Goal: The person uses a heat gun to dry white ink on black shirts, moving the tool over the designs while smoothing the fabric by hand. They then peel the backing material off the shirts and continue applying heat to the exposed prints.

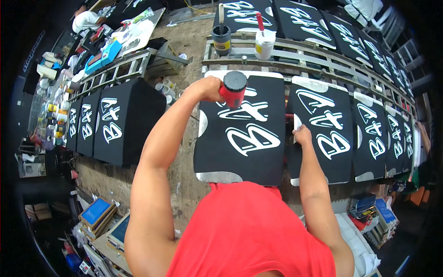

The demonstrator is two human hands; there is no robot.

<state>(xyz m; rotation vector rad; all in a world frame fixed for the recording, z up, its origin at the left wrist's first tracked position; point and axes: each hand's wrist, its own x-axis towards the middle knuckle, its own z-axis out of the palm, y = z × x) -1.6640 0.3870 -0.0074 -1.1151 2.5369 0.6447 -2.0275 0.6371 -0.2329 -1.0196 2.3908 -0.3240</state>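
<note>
My left hand [212, 88] is wrapped around a red heat gun [233, 94] with a dark ribbed round end facing up. The gun is over the upper part of a black fabric panel [212, 152] with white "BAY" lettering, covering some of the print. My right hand [302, 134] is closed at the left edge of the neighbouring black printed panel [339, 168], beside a silvery patch there. Its fingertips are partly hidden. Both panels lie flat on boards, and silvery patches show at their borders.
More printed black panels [369, 159] continue to the right, with another row beyond the metal rails [318, 55]. A dark ink tub [222, 44] and a white ink tub [265, 46] stand on the rails. Panels [131, 134] and a cluttered table [145, 34] are left. Another person [86, 21] is far left.
</note>
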